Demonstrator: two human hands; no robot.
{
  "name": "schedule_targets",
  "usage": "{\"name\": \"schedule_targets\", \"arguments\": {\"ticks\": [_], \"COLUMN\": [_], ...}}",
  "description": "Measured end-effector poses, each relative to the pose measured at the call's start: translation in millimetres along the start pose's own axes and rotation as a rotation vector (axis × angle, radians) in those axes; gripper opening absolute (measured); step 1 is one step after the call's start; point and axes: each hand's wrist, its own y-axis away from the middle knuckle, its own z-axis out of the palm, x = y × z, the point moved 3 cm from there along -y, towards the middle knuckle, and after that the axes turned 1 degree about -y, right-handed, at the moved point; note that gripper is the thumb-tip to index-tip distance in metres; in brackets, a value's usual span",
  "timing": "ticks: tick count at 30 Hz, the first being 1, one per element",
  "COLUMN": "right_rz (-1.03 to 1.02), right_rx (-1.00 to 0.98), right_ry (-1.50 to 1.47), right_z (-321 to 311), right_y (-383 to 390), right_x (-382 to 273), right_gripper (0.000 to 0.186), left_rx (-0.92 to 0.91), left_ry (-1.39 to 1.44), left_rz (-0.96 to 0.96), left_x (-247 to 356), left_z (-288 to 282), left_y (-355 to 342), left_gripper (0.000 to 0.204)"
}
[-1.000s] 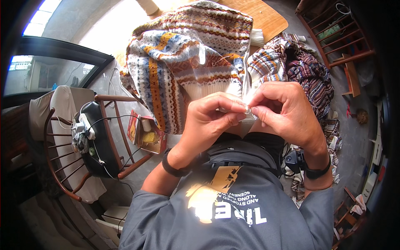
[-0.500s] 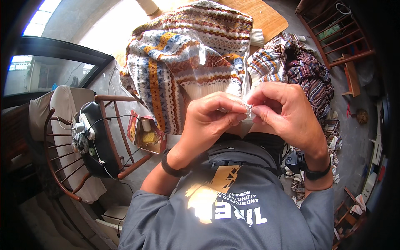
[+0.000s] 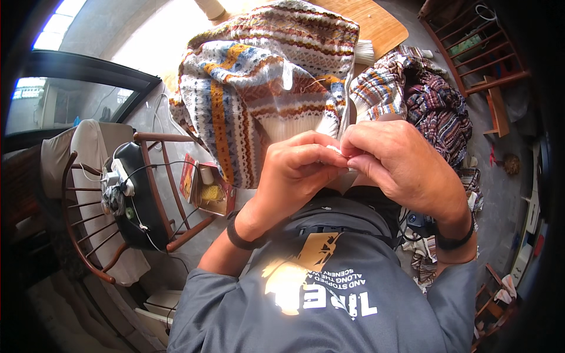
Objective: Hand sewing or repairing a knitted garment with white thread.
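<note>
In front of my lap, my left hand [image 3: 299, 165] and my right hand [image 3: 393, 157] meet at their fingertips. Both pinch a small white piece [image 3: 336, 149], mostly covered by the fingers; its exact kind cannot be made out. Just beyond my hands, a patterned knitted sweater [image 3: 235, 82] in white, rust, blue and mustard lies over the table, its ribbed white hem toward me. A white tag [image 3: 287, 76] and a loose strand of yarn rest on the knit.
Right of the sweater is a heap of striped knitwear [image 3: 435, 106]. The wooden table [image 3: 379, 26] shows behind. At left stand a chair [image 3: 88, 194] with a black seat [image 3: 141, 200] carrying cables, and a red box [image 3: 213, 197] holding yellow yarn. A wooden rack [image 3: 477, 47] stands far right.
My right hand has turned over and shifted slightly left, its fingers closing further over the white piece, which shows less now. The left hand has barely moved; the sweater lies much the same.
</note>
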Motion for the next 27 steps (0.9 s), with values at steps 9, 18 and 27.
{"name": "schedule_targets", "arguments": {"ticks": [9,18,27], "right_rz": [0.039,0.201,-0.123], "right_rx": [-0.016,0.202,0.534], "right_ry": [-0.156,-0.811,-0.966], "right_z": [3,-16,-116], "right_y": [-9,-26,-44], "right_x": [3,23,46], "right_gripper": [0.007,0.015,0.021], "left_rx": [0.043,0.016,-0.018], "left_ry": [-0.054,0.416,0.602], "left_rz": [0.021,-0.311,-0.433], "left_x": [1,-17,-24], "left_z": [-12,-13,-23], "left_y": [0,1,3], "left_gripper": [0.019,0.012,0.022]}}
